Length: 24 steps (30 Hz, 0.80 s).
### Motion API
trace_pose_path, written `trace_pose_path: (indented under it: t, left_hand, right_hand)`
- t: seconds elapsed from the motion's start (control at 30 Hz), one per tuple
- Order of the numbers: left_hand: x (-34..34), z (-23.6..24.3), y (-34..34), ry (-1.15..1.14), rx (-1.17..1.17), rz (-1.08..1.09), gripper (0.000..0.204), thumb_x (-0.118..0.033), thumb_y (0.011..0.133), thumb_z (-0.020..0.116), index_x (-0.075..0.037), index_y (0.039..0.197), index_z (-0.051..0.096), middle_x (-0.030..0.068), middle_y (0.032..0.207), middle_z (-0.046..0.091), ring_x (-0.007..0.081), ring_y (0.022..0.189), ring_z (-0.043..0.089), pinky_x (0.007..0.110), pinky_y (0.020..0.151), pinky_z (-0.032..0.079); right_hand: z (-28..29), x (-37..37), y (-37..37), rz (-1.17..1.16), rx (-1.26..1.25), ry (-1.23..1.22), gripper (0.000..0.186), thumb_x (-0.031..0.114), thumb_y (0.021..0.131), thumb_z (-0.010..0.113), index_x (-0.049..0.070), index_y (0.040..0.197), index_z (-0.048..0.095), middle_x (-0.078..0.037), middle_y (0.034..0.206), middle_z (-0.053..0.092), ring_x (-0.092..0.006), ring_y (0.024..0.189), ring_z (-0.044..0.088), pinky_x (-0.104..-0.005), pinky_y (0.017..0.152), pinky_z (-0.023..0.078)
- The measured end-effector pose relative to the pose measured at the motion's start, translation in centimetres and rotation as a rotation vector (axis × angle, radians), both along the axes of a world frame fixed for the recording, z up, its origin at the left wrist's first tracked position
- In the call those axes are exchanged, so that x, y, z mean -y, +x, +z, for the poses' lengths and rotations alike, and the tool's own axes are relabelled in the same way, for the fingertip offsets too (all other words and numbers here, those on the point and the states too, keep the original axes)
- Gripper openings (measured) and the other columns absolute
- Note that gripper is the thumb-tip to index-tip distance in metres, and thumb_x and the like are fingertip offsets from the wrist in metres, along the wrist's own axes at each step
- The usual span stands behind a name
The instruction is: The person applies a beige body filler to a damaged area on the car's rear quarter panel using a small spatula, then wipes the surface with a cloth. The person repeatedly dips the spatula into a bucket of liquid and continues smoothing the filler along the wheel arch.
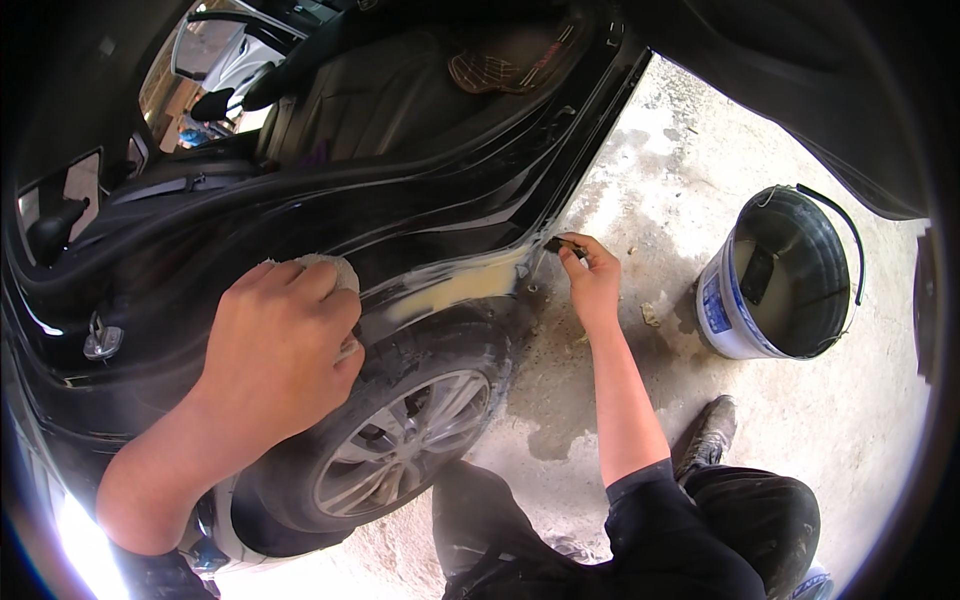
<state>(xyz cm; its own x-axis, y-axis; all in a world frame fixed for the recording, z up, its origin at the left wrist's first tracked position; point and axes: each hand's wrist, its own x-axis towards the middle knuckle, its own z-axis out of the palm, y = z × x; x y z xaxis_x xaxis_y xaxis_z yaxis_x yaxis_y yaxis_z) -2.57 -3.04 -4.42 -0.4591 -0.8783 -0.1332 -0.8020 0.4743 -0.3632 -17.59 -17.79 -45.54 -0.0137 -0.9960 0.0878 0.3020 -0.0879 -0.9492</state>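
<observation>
My left hand is closed around a pale, crumpled cloth, held over the black car body by the wheel arch. Most of the cloth is hidden behind my fingers. A beige patch of filler with whitish smears covers the bodywork above the wheel. At the right end of that patch, my right hand pinches a small dark piece, perhaps sandpaper, against or very near the panel edge. Whether it touches the paint I cannot tell.
To the right, a bucket holds cloudy water with a dark rectangular piece in it. An open car door overhangs the upper right. Wet stains mark the concrete floor. A patterned cap-like item lies inside the car.
</observation>
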Motion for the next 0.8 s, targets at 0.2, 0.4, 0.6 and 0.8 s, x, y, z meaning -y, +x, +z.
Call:
trace_pose_path:
  t: [0.2, 0.4, 0.6, 0.8]
  left_hand:
    - [0.0, 0.0, 0.0, -0.012, 0.016, 0.008, 0.016, -0.017, 0.082, 0.080, -0.002, 0.087, 0.076, 0.0134, 0.098, 0.073, 0.0339, 0.091, 0.075, 0.045, 0.084, 0.060]
    - [0.0, 0.0, 0.0, -0.020, 0.026, 0.020, 0.017, -0.017, 0.083, 0.080, -0.002, 0.088, 0.076, 0.0136, 0.098, 0.074, 0.0342, 0.091, 0.075, 0.045, 0.084, 0.060]
    - [0.0, 0.2, -0.2, -0.028, 0.041, 0.024, 0.017, -0.017, 0.083, 0.080, -0.001, 0.088, 0.076, 0.0139, 0.098, 0.074, 0.0345, 0.090, 0.075, 0.045, 0.084, 0.060]
    - [0.1, 0.1, 0.1, -0.095, 0.029, 0.101, 0.017, -0.017, 0.084, 0.079, -0.001, 0.088, 0.075, 0.0142, 0.098, 0.074, 0.0348, 0.090, 0.075, 0.046, 0.083, 0.060]
  right_hand:
    - [1.5, -0.5, -0.5, -0.067, -0.044, 0.097, 0.032, 0.001, 0.105, 0.076, 0.003, 0.136, 0.076, 0.000, 0.094, 0.075, -0.0057, 0.082, 0.061, -0.0256, 0.074, 0.047]
    - [2.3, -0.3, -0.8, 0.032, 0.506, 0.366, 0.052, -0.002, 0.104, 0.073, 0.003, 0.153, 0.060, -0.003, 0.100, 0.076, -0.0078, 0.082, 0.062, -0.0303, 0.077, 0.053]
    - [0.1, 0.5, -0.2, 0.316, 0.742, 0.245, 0.061, -0.016, 0.088, 0.062, -0.002, 0.147, 0.061, -0.010, 0.119, 0.074, -0.0177, 0.104, 0.071, -0.0442, 0.100, 0.062]
    - [0.0, 0.3, -0.1, 0.188, -0.272, -0.095, 0.057, -0.011, 0.088, 0.064, 0.009, 0.141, 0.067, -0.017, 0.122, 0.071, -0.0329, 0.111, 0.071, -0.0401, 0.099, 0.058]
